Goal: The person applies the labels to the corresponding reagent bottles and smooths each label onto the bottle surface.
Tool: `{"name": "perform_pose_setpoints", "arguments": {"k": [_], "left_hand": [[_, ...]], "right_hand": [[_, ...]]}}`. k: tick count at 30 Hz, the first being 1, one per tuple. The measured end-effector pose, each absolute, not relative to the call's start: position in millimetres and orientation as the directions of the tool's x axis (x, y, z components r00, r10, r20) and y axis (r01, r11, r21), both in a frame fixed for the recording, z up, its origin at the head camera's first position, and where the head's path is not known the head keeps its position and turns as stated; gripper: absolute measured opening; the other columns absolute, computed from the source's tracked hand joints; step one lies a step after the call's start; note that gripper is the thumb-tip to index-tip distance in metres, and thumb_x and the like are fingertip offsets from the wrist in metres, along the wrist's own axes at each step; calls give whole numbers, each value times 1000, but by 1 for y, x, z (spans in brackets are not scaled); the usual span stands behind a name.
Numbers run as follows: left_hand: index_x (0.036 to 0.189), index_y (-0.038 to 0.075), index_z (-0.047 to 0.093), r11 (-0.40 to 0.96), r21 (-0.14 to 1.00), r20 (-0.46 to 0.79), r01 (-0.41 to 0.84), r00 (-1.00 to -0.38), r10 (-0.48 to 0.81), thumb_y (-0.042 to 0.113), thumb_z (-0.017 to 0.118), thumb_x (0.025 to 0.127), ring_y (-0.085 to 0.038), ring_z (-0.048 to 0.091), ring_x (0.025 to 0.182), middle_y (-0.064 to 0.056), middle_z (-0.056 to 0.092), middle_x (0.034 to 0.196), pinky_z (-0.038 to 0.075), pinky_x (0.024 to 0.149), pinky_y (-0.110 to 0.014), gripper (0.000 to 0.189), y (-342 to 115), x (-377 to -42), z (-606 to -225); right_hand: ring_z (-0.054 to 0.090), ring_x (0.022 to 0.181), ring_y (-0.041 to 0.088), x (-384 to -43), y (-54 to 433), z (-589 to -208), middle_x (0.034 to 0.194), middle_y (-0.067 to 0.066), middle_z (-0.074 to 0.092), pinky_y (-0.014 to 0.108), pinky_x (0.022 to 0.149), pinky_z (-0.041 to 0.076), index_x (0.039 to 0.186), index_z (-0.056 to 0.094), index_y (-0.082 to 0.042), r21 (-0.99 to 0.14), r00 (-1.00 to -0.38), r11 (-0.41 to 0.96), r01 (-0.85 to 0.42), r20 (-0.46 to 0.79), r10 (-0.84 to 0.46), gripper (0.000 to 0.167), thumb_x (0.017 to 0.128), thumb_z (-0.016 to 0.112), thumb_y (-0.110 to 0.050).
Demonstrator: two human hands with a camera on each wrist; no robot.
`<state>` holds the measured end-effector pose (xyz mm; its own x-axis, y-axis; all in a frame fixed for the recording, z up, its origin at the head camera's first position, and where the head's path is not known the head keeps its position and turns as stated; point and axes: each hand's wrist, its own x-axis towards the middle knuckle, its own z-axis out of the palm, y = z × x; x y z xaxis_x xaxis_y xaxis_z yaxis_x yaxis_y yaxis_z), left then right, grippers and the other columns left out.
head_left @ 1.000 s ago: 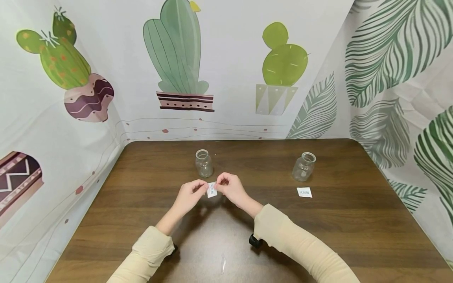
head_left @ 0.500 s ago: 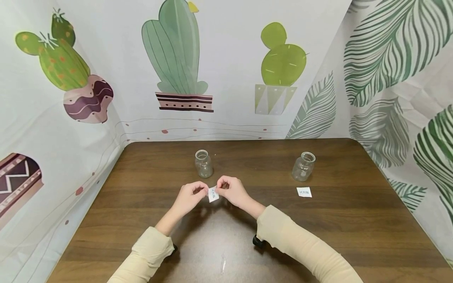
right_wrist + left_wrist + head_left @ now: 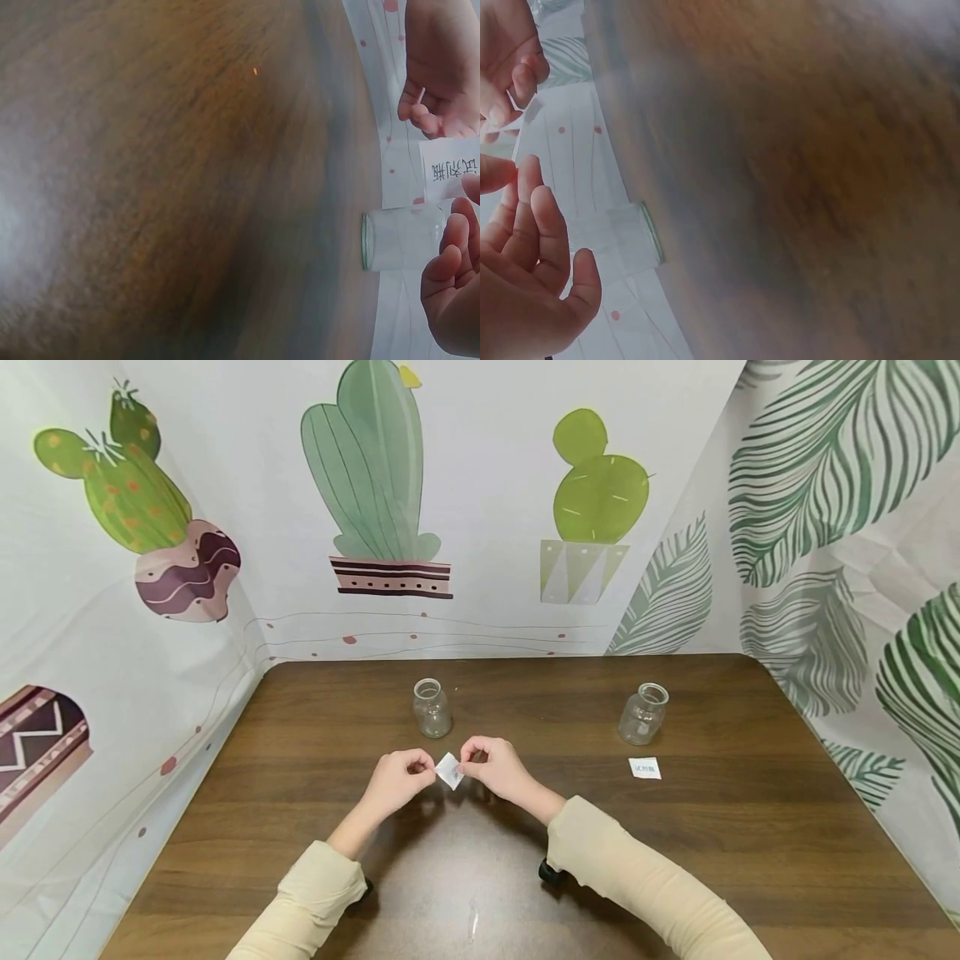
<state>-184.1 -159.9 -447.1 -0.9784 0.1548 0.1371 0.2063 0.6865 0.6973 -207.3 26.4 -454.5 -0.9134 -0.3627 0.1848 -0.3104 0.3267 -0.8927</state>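
Observation:
In the head view, a small white paper label (image 3: 448, 771) is stretched between the two hands, turned cornerwise. My left hand (image 3: 399, 781) pinches its left corner between thumb and forefinger. On the opposite side, my right hand (image 3: 498, 769) pinches it at the printed part. Dark printed characters face the right wrist camera on the label (image 3: 448, 169), while the left wrist view catches the label (image 3: 519, 141) nearly edge-on. Just beyond the hands stands a clear glass jar (image 3: 432, 710), upright and lidless.
A second open glass jar (image 3: 643, 714) stands at the right of the brown wooden table (image 3: 750, 852). Another printed white label (image 3: 645, 767) lies flat in front of it. Behind the table hangs a patterned cloth (image 3: 495, 510) with cacti and leaves.
The label has turned between the fingers, from roughly upright to cornerwise, and less of its print shows. Both hands have come slightly nearer the person. Jars and the other label stay put.

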Motion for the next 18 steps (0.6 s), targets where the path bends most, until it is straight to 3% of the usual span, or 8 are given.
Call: {"name": "perform_pose_setpoints", "arguments": {"k": [13, 18], "left_hand": [[70, 15, 65, 726, 687, 86, 33, -996, -36, 15, 61, 69, -6, 50, 57, 4, 64, 63, 38, 59, -24, 4, -169, -195, -454], [71, 17, 64, 777, 628, 30, -41, -997, -77, 19, 61, 71, -10, 51, 58, 5, 63, 63, 37, 55, -26, 4, -171, -200, -456]], "right_hand": [[48, 56, 18, -216, 37, -453, 66, 4, 57, 20, 51, 37, 67, 56, -8, -903, -943, 344, -258, 158, -294, 13, 70, 68, -3], [46, 54, 13, -216, 41, -451, 66, 5, 57, 19, 50, 36, 68, 55, -6, -911, -954, 346, -226, 134, -269, 13, 70, 67, -2]]}}
